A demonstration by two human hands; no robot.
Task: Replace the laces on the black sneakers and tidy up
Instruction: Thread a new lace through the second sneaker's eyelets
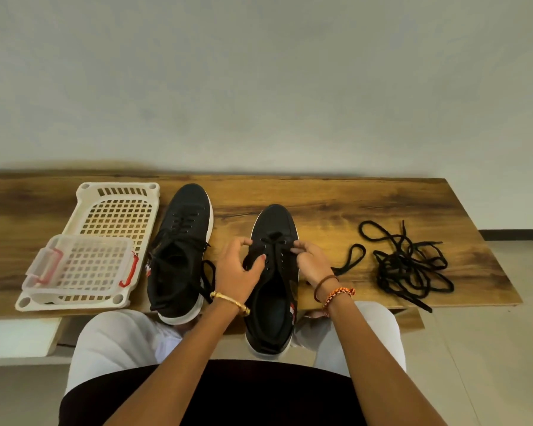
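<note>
**Both hands at the eyelets of the right-hand sneaker**

The right-hand black sneaker (274,272) lies lengthwise on the desk (320,207), toe pointing far, its heel overhanging the near edge above the person's lap. The left hand (239,272) sits against the shoe's left side, fingers (243,242) curled at the upper eyelets and the thumb pressed on the tongue area; whether it pinches lace cannot be told. The right hand (313,262) is at the shoe's right side, fingertips (297,248) pressed together, pinching the black lace (274,241) that crosses the top eyelets. That lace runs on to the right as a flat loop (353,259) lying on the desk.

The second sneaker (179,253) stands just left, laced, its loose ends draped over the side. Both shoes are matte black fabric with white rubber soles. Well to the right, a tangled heap of black laces (410,265) sprawls in soft woven coils. At far left a cream plastic basket (117,192) with a square-grid bottom holds a smaller clear box (80,265) with red clips. The desk is dark-grained, glossy wood.
</note>
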